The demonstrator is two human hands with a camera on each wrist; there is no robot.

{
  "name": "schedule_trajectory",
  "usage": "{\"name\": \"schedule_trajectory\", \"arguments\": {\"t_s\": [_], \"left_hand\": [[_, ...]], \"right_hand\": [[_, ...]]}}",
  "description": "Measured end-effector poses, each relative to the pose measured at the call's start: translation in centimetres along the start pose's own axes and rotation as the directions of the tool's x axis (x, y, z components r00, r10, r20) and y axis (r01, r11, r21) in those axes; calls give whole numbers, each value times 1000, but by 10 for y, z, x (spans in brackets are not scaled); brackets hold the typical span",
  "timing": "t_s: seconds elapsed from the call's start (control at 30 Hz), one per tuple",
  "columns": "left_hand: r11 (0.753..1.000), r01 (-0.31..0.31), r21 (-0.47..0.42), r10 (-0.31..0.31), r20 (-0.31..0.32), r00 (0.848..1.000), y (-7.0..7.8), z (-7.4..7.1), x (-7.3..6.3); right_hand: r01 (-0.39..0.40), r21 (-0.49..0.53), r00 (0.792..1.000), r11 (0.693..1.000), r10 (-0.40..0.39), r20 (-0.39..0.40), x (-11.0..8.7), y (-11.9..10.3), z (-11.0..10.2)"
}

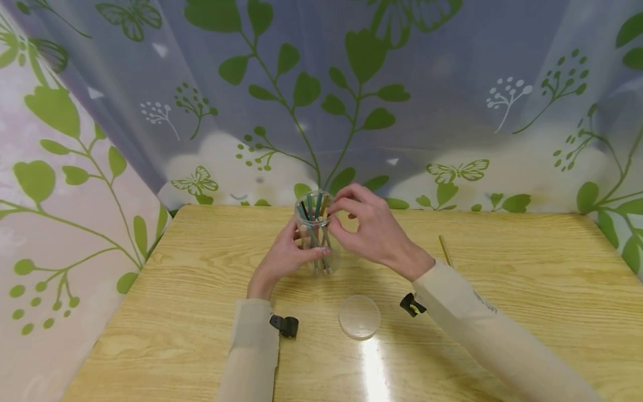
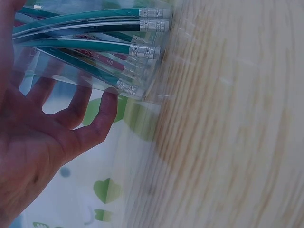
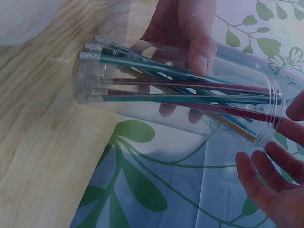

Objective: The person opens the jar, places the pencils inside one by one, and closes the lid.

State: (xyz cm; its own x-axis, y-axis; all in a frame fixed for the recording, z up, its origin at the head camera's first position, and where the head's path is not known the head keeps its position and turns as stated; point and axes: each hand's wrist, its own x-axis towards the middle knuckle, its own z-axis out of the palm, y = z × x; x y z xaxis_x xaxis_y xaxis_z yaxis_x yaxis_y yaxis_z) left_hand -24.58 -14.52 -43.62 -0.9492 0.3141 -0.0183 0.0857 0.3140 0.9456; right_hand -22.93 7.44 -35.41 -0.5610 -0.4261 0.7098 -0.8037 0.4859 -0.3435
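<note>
A clear plastic jar (image 1: 326, 262) stands on the wooden table, holding several teal, black, dark red and gold pencils (image 3: 185, 97), eraser ends down. My left hand (image 1: 288, 254) grips the jar's side, the thumb across its front and the other fingers behind. At the jar's mouth is my right hand (image 1: 369, 226), its thumb and index finger bent toward the rim. In the right wrist view, these two fingertips stand apart beside the end of a dark red pencil (image 3: 259, 114). The other fingers (image 3: 251, 175) of that hand hang loosely outside the jar.
A round clear lid (image 1: 359, 317) lies on the table in front of the jar. One gold pencil (image 1: 445, 250) lies to the right, partly covered by the right sleeve. Behind the table (image 1: 201, 257) hangs a leaf-patterned curtain (image 1: 452, 111).
</note>
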Motion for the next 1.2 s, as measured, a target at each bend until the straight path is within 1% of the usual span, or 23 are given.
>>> {"name": "schedule_trajectory", "arguments": {"t_s": [0.1,0.17,0.33,0.43,0.53,0.6,0.63,0.7,0.77,0.9,1.03,1.17,1.2], "left_hand": [[1000,12,3,-12,-2,1000,0,0,0],[1000,15,-1,-15,-2,1000,-1,0,0],[1000,12,-10,-12,3,1000,-1,0,0],[1000,16,-7,-15,3,1000,-1,0,0],[1000,29,-8,-29,2,1000,-1,0,0],[999,34,-5,-34,-1,999,-1,0,0],[999,37,-5,-37,-1,999,0,0,0],[999,35,3,-34,-5,999,1,0,-1],[999,35,7,-35,-8,999,2,0,-2],[999,34,15,-34,-12,999,2,0,-1],[1000,27,16,-27,-11,1000,1,0,-1],[1000,25,11,-25,-7,1000,1,-1,-2],[1000,29,9,-29,-7,1000,1,-1,-2]], "right_hand": [[10,-12,1000,1000,-10,12,-2,0,-1],[4,-2,1000,1000,-3,25,-3,0,-3],[-54,44,997,998,51,57,-11,2,-11],[-89,46,995,995,86,53,-18,5,-19],[-139,38,990,990,138,29,-28,13,-28],[-198,30,980,980,197,23,-36,21,-34],[-236,23,972,972,235,26,-41,26,-37],[-314,0,948,949,314,44,-52,35,-44],[-390,-24,918,920,391,68,-62,44,-51],[-523,-72,841,849,528,121,-80,60,-64],[-610,-124,765,783,622,166,-96,75,-72],[-659,-185,698,729,685,209,-109,90,-76],[-666,-199,684,719,695,219,-112,94,-76]]}}
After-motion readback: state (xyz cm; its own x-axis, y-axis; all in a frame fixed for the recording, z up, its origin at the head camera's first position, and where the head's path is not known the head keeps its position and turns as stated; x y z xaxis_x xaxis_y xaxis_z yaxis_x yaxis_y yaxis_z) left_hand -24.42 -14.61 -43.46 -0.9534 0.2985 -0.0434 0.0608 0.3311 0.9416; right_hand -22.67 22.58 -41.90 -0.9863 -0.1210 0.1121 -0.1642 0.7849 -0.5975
